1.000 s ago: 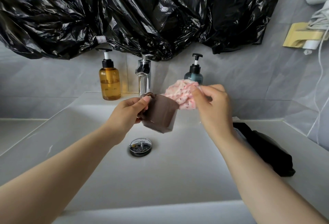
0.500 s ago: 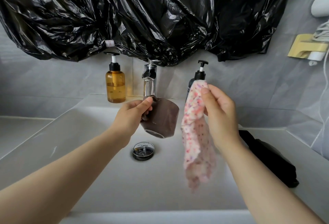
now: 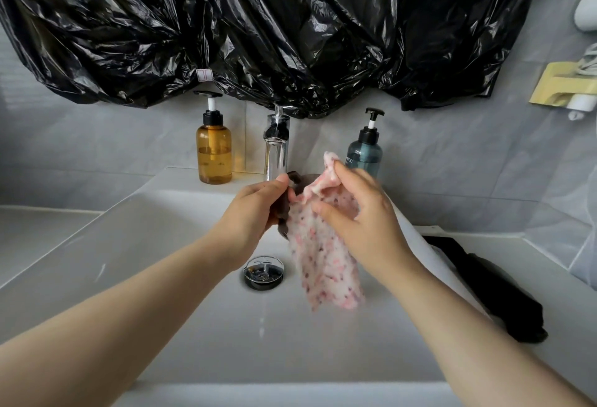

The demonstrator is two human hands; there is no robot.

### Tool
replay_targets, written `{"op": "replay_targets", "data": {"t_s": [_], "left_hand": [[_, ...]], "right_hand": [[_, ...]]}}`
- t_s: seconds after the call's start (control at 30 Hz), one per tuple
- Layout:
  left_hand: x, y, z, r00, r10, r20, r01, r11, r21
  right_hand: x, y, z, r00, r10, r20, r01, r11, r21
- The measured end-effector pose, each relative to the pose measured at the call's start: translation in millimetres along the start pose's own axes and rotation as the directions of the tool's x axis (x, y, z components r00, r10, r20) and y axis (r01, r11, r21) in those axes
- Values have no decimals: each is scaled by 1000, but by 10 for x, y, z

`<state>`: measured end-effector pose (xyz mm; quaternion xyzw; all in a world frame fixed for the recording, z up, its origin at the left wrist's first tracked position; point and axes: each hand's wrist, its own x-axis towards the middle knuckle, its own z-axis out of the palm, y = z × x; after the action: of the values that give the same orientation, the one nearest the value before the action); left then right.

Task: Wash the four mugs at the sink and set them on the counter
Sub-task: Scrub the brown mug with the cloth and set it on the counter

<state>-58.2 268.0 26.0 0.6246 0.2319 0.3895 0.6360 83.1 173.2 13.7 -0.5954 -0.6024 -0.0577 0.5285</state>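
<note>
Left hand [image 3: 255, 214] grips mug [image 3: 281, 216] over sink [image 3: 155, 264]; right hand [image 3: 363, 216], just right, pinches cloth [image 3: 323, 264] draped against mug; mug's tilt mostly hidden.

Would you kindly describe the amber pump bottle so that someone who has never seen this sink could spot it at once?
Start at the white sink and look to its back ledge, where the chrome tap stands. The amber bottle stands upright just left of the tap. Unlike the blue-green bottle on the tap's right, it is see-through golden brown.
</note>
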Motion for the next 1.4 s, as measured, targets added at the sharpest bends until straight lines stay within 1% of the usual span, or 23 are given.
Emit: {"op": "replay_targets", "data": {"t_s": [0.1, 0.17, 0.23, 0.3, 0.33, 0.4, 0.47, 0.57, 0.67, 0.77, 0.83, 0.93, 1.03, 1.2, 1.3, 1.4], "left_hand": [[-14, 10, 13, 1000, 9, 21, -8, 999, -40], [-19, 16, 15, 998, 23, 53, -19, 998, -67], [-24, 19, 22, 995, 45, 86, -39, 997, -68], [-29, 13, 31, 993, 62, 104, -56, 997, -55], [-31, 6, 35, 992, 66, 111, -62, 997, -41], [-38, -12, 44, 989, 68, 128, -67, 998, -12], [-48, -28, 54, 989, 59, 135, -58, 998, -9], [-59, -24, 62, 991, 37, 131, -29, 998, -60], [-58, -15, 66, 990, 43, 134, -33, 996, -80], [-64, -22, 73, 989, 64, 131, -56, 997, -59], [-76, -31, 82, 987, 81, 139, -75, 996, -48], [-96, -29, 101, 983, 92, 157, -88, 996, -35], [-118, -25, 115, 983, 90, 163, -91, 996, -2], [-97, -28, 82, 986, 27, 163, -30, 999, 17], [-82, 1, 89, 993, 2, 117, 8, 996, -84], [-36, 31, 102, 997, 31, 65, -17, 978, -206]], "right_hand": [[1, -13, 85, 994, -73, -77, 59, 983, -171], [-9, -33, 131, 988, -93, -120, 64, 973, -223], [-11, -47, 135, 987, -50, -154, 11, 969, -245], [-8, -64, 92, 987, 55, -151, -94, 960, -265], [-13, -71, 72, 984, 127, -125, -155, 956, -250], [-25, -84, 59, 960, 278, -40, -281, 947, -158], [-32, -78, 70, 932, 361, 29, -359, 932, -52], [-37, -84, 75, 921, 380, 79, -383, 923, 25], [-57, -103, 72, 912, 404, 72, -409, 909, 83], [-56, -117, 120, 887, 461, 26, -461, 881, 107], [-44, -120, 135, 855, 518, -5, -511, 846, 153], [-31, -113, 118, 816, 578, -10, -559, 794, 240], [-9, -72, 118, 794, 608, -17, -573, 756, 315], [27, -35, 156, 754, 657, -28, -600, 705, 379], [-3, -49, 169, 781, 624, 17, -570, 701, 428], [-39, -94, 166, 810, 581, 74, -553, 716, 427]]}}
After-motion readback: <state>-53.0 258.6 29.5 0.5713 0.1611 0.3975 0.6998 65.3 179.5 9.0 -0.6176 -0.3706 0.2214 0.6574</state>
